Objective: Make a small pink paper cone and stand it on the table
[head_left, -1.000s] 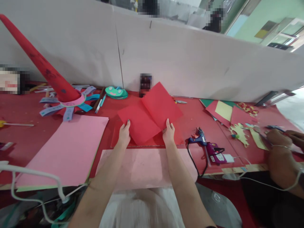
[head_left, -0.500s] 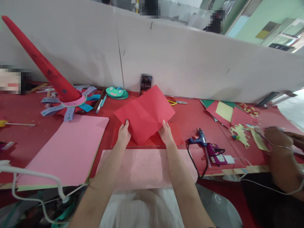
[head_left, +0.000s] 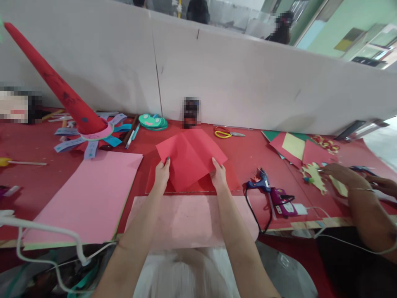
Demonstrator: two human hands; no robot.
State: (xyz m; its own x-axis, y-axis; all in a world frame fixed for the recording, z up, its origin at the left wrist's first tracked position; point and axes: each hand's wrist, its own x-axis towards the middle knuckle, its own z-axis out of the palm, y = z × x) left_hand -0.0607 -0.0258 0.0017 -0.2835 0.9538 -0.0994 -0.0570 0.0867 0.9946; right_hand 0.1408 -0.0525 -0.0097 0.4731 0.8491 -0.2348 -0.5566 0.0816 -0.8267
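Between my hands I hold a sheet of red paper [head_left: 192,159], bent along its middle and turned cornerwise. My left hand [head_left: 162,171] is closed on its left edge, thumb on top. On the right edge my right hand [head_left: 218,174] pinches it the same way. Beneath it lies another red sheet [head_left: 231,178] on the red table. A pale pink sheet [head_left: 189,219] lies nearer to me, under my forearms. Beyond the paper, to the right, are yellow-and-red handled scissors [head_left: 226,133].
Pink sheets [head_left: 89,198] are stacked at left, near a red paper cone [head_left: 65,95] with blue and purple strips. Green frog-like cut-outs [head_left: 152,121] lie by the partition. At right are a blue glue gun [head_left: 262,180], a purple power strip [head_left: 283,200] and a co-worker's hand [head_left: 339,174].
The red paper has tilted down and flattened, its far corner now lower, uncovering the scissors' handles. Both my hands keep their hold. The co-worker's hand has moved left.
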